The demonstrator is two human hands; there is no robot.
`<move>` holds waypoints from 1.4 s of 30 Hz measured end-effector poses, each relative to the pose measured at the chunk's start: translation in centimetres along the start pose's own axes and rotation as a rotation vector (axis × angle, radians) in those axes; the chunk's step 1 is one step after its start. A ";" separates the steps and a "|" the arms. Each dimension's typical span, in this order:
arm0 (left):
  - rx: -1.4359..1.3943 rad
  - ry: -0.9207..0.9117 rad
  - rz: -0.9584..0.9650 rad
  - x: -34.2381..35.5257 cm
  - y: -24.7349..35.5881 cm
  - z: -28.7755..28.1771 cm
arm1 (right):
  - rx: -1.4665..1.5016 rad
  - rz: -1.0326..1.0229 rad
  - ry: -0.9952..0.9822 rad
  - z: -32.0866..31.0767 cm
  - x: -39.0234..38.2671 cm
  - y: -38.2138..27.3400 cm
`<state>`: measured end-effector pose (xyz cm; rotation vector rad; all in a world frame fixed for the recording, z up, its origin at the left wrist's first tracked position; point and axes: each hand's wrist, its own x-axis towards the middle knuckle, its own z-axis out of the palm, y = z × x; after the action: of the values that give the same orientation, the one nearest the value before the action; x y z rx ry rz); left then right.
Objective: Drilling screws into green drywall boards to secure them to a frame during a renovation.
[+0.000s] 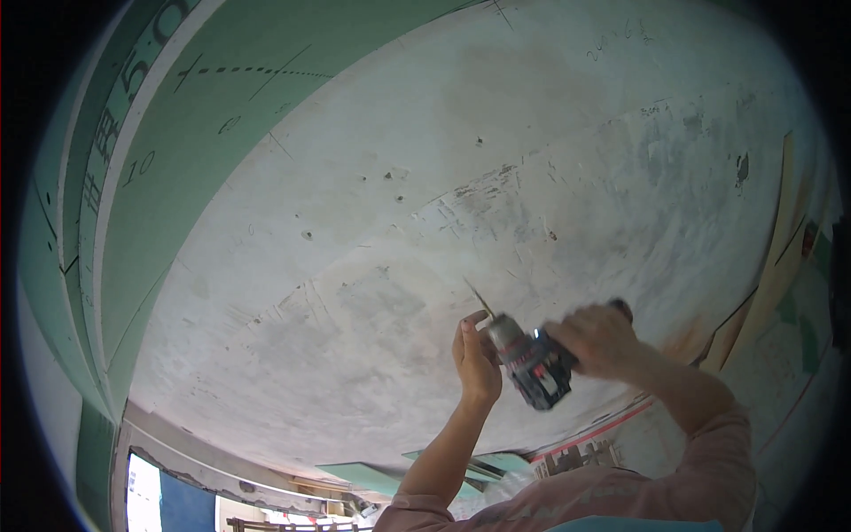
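A dark cordless drill (539, 365) with a metal chuck (507, 332) is raised in front of the pale ceiling. Its long thin bit (480, 297) points up and to the left, apparently short of the surface, though the gap is hard to judge. My right hand (596, 340) is wrapped around the drill's handle and is somewhat blurred. Close against the chuck, my left hand (476, 359) has its fingers bent up around the chuck's left side; part of their grip is hidden behind it. Several small holes (388, 176) mark the ceiling.
Stained, scraped ceiling (381, 301) fills most of the view. Green boards (213, 115) with marked lines border it at the left. A wooden strip (780, 213) runs along the right. Near the lower edge are loose green sheets (363, 476) and a bright window (144, 492).
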<state>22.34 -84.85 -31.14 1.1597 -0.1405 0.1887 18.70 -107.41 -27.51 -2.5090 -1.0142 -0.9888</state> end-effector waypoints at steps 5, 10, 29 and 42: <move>-0.200 -0.409 0.070 0.9 1.9 3.7 | -0.333 -0.093 0.395 -4.1 9.8 2.8; -0.310 -0.274 0.273 4.8 8.0 8.5 | -0.459 -0.141 0.510 -4.9 16.9 3.1; -0.362 -0.220 0.309 8.6 12.5 10.4 | -0.460 -0.093 0.552 -5.3 21.3 4.1; -0.290 -0.177 0.285 8.9 13.7 11.4 | -0.503 -0.035 0.485 -6.1 22.2 4.2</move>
<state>27.87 -89.33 -12.52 0.8623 -0.4758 0.3065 30.20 -101.83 -7.95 -2.3971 -0.7222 -1.9430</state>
